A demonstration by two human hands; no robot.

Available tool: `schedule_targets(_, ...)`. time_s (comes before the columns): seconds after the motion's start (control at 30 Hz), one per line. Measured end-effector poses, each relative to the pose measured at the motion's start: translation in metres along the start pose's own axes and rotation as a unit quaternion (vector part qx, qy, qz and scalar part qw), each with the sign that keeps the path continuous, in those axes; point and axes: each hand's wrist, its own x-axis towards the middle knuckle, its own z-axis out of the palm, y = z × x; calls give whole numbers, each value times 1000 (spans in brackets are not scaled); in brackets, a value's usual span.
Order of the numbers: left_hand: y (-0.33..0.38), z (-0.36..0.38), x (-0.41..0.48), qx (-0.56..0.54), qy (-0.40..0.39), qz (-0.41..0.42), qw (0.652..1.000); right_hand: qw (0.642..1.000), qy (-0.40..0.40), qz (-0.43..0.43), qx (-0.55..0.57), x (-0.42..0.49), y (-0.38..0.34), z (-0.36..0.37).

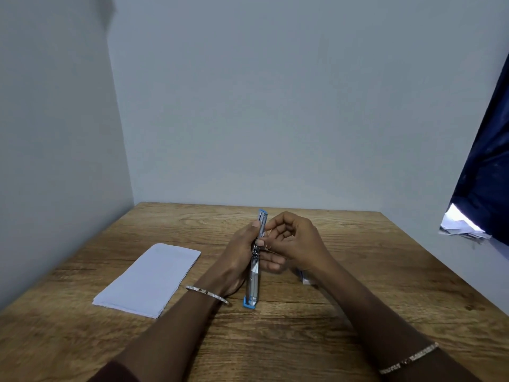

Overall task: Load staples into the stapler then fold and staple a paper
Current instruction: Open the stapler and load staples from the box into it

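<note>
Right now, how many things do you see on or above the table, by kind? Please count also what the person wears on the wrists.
stapler: 1
pile of paper: 1
small box, partly hidden behind the right wrist: 1
bracelets: 2
Total: 5

Dim, flat, cool light with no hard source. Blown-out white patch at 3 o'clock under curtain [487,161]. Faint soft shadows on table [385,271] toward 6 o'clock. Wide-angle bend at 9 and 3 o'clock edges. Stapler [255,271] detail soft, slightly blurred.
</note>
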Motion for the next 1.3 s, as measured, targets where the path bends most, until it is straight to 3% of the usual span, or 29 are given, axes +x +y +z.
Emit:
schedule_targets(0.2, 0, -1, -1, 11, -9, 9, 1000, 999, -26, 18, 20, 1, -3, 0)
schedule_targets(0.6, 2, 1, -4, 1, -16, 8, 1000, 991, 2, -37, -132, -4, -18, -4)
schedule_targets(0.93, 0, -1, -2, 24, -34, 10, 999, 992, 7, -21, -125, -3, -16, -3)
schedule_targets(1.1, -1, -2, -1, 35, -50, 14, 998, 994, -36, -5, -98, -1, -16, -9)
schedule_targets(1.3, 1, -4, -1, 21, -32, 13, 999, 988, -60, -28, -141, -2, -16, -4)
